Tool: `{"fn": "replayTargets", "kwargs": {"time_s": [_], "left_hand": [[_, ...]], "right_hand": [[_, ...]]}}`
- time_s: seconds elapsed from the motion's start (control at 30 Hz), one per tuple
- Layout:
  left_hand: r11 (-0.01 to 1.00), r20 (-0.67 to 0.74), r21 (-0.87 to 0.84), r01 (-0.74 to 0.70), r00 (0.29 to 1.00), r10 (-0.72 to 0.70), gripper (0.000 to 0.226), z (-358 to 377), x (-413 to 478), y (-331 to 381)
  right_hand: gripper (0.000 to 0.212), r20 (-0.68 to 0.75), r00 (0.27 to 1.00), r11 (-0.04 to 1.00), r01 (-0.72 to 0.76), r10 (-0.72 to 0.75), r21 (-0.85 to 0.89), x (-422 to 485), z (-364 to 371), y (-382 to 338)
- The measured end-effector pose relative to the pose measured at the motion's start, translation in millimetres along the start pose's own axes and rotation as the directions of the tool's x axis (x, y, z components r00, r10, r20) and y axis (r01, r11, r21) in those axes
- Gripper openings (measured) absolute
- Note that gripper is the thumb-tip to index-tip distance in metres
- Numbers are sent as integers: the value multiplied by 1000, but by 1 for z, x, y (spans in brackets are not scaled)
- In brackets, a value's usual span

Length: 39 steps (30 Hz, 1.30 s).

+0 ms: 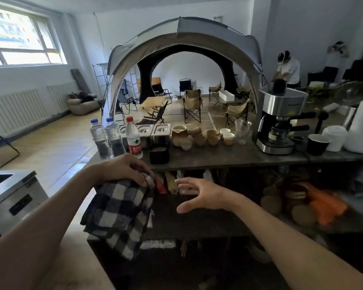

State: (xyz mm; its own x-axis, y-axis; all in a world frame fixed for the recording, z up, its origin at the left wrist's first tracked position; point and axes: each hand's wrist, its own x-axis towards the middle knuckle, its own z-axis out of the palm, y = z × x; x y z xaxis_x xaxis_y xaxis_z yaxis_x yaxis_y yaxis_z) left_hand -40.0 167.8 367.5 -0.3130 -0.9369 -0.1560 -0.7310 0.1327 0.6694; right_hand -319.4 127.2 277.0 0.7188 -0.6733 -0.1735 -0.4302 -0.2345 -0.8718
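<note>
My left hand [124, 170] grips the top of a black-and-white checked cloth [118, 214], which hangs down in front of the counter's lower shelf. To its right my right hand [199, 194] is held out with fingers spread and straight, holding nothing, in front of the shelf opening. Both hands are below the dark counter top [228, 156].
On the counter stand three water bottles [115, 139], steel lidded containers [160, 129], a black box [159, 152], several small cups [203, 139], a coffee machine [279, 122] and a black cup [318, 144]. A steel cabinet [13, 197] is at left. Beyond, a tent [184, 65] with folding chairs and a person [287, 69].
</note>
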Motion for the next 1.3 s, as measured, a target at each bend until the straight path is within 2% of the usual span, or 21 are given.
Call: {"fn": "replayTargets", "kwargs": {"time_s": [0.1,0.17,0.27,0.4,0.47,0.53,0.6,0.67,0.77,0.83,0.9,0.97,1.07,1.2,1.3], "left_hand": [[999,26,31,10,1000,-11,25,-17,-5,18],[1000,13,25,18,1000,-18,35,-27,-9,26],[1000,-119,9,18,993,-16,42,-42,-16,26],[996,-185,-71,55,980,-67,33,-62,-33,10],[992,-143,-58,113,982,-120,34,-69,-44,0],[984,-74,-27,174,982,-175,44,-74,-55,-12],[984,-55,-78,158,985,-162,53,-75,-63,-24],[966,-131,-254,41,988,-77,52,-72,-64,-32],[843,-357,-460,-279,927,112,37,-61,-58,-26],[702,-427,-540,-464,870,247,34,-56,-53,-13],[543,-436,-647,-535,844,311,36,-58,-48,5],[446,-399,-730,-518,853,337,37,-60,-38,28],[464,-370,-727,-506,858,357,28,-50,-13,68],[599,-376,-593,-539,842,387,23,-28,15,116],[651,-437,-526,-547,831,345,35,-19,27,126]], "right_hand": [[102,86,996,999,25,-28,35,20,39,-7],[84,115,992,998,58,-55,-25,21,48,-11],[60,125,987,975,121,-98,-186,15,39,-2],[45,16,1000,981,-18,22,-195,-7,-7,26],[38,-33,999,999,-37,38,33,-19,-35,37],[34,-90,996,965,26,-2,260,-30,-62,39],[30,-187,979,875,161,-82,458,-38,-85,32],[25,-292,944,739,306,-154,600,-44,-99,17],[7,-436,880,636,447,-187,630,-50,-107,-18],[13,-513,839,539,522,-183,661,-54,-109,-43],[16,-570,784,407,617,-247,673,-56,-111,-69],[11,-565,752,340,658,-338,672,-52,-112,-95],[6,-526,760,398,649,-382,648,-28,-104,-124],[29,-452,838,572,542,-306,616,1,-83,-149],[37,-418,854,559,519,-309,647,11,-82,-145]]}}
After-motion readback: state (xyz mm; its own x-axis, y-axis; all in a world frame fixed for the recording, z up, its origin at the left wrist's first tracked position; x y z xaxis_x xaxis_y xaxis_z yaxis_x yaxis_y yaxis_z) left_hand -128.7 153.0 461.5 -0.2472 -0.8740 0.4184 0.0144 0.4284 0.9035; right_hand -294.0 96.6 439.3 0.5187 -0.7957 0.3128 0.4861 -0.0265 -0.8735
